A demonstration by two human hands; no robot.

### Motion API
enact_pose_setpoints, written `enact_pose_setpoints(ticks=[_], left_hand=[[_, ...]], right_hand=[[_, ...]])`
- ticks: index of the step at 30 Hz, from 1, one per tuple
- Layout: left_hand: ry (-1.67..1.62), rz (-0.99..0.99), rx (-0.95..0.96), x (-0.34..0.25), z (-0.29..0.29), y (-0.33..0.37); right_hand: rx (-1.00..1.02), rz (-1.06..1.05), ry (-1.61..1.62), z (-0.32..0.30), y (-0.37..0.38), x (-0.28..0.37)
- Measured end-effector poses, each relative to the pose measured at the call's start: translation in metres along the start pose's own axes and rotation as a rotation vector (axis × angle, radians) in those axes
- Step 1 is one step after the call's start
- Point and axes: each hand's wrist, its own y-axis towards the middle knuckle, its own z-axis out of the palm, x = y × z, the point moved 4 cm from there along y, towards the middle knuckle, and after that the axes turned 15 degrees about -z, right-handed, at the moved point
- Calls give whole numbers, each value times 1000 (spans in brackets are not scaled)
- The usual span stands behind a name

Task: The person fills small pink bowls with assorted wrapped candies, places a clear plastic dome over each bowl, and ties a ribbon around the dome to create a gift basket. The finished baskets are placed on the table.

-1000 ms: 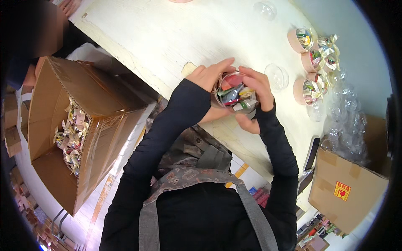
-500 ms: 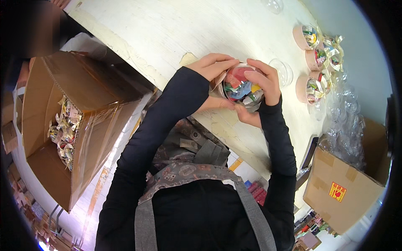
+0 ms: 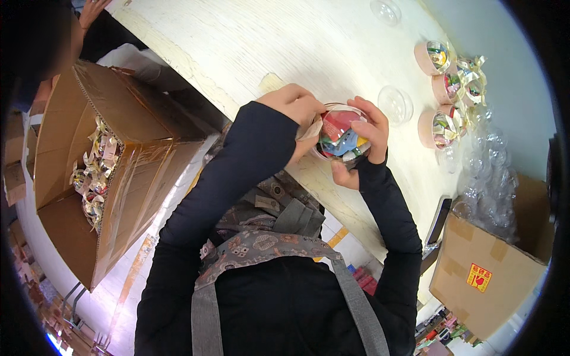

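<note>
In front of me, over the table's near edge, is a round gift box (image 3: 344,132) with a clear domed top. Red, blue, yellow and green wrapped pieces show through the dome. My right hand (image 3: 373,132) is closed around its right side, thumb low and fingers over the far rim. At the opposite side my left hand (image 3: 295,111) pinches a cream ribbon (image 3: 311,128) against the box; its fingertips are partly hidden. To the right of the box a clear plastic dome (image 3: 396,105) lies on the table.
Several pink round boxes (image 3: 425,129) with ribbons stand at the right, beside a pile of clear domes (image 3: 488,172) and a cardboard box (image 3: 487,255). Left of the white table (image 3: 237,41), an open carton (image 3: 139,196) holds ribboned boxes. Another person's hand (image 3: 93,12) shows at the far left.
My left hand has drawn back from around the box to its left edge, at the ribbon. My right hand has shifted slightly on its side. The other person's hand has come further into view.
</note>
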Motion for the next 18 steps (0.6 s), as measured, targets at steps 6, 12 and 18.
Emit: enact_pose_setpoints(ticks=[6,12,18], left_hand=[[142,-75,11,-10,-2,-1],[-138,-325,-28,2,2,-12],[-434,-332,-110,10,3,-8]], right_hand=[[-34,1,66,-1,3,5],[-78,-90,-36,-2,4,15],[-123,-146,-64,-3,6,18]])
